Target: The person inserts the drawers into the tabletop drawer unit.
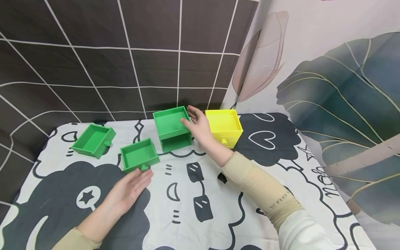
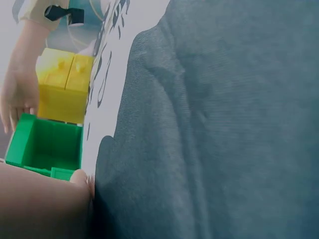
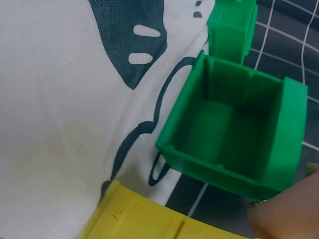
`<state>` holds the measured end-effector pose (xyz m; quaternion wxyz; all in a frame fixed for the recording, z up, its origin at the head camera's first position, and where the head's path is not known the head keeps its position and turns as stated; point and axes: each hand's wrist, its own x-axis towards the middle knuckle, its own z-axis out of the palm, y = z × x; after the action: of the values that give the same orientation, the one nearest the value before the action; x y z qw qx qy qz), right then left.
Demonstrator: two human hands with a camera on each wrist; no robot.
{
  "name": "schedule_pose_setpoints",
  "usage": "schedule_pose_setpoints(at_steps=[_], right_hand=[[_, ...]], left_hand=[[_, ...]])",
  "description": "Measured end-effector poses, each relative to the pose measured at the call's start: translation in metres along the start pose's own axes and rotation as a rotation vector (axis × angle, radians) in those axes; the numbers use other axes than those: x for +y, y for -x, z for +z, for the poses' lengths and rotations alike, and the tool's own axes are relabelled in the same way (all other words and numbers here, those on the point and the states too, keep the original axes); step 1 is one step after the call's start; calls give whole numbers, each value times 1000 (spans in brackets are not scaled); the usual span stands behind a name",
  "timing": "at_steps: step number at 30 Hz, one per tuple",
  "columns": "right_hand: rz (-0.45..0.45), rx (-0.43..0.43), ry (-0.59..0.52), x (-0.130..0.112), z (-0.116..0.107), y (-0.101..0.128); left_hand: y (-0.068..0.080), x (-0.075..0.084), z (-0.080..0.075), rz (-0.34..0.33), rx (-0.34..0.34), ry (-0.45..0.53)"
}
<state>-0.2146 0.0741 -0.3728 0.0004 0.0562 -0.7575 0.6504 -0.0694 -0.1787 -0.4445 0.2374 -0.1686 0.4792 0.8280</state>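
A green box (image 1: 171,122) with a shallow tray on top and a hollow front stands near the middle. My right hand (image 1: 200,126) is at its right side, fingers extended and thumb near the top rim; firm contact is unclear. In the right wrist view the box's empty cavity (image 3: 224,134) shows beside that hand. A green drawer (image 1: 139,154) with a small knob lies front left of the box. Against its knob side rests my left hand (image 1: 126,191), fingers straight and palm turned up. Another green drawer (image 1: 93,139) sits farther left, its knob facing right.
Just right of the right hand stands a yellow box (image 1: 229,139) with a knob on its front. A small black object (image 1: 222,178) lies near the right forearm. Behind everything rises a dark gridded cloth (image 1: 150,69); a patterned cloth (image 1: 175,222) covers the surface.
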Motion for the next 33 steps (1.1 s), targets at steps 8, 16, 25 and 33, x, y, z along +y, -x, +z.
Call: schedule_pose_setpoints(at_steps=[8,16,25,33], right_hand=[[25,58,-91,14,8,-16],[84,67,-186,24,11,-23],[146,38,-257,29,13,-24],[153,34,-296,26,14,-20]], left_hand=[[-5,2,7,-37,16,63],[-6,5,8,-61,34,108],[-8,5,6,-58,43,83],[-7,6,6,-50,58,92]])
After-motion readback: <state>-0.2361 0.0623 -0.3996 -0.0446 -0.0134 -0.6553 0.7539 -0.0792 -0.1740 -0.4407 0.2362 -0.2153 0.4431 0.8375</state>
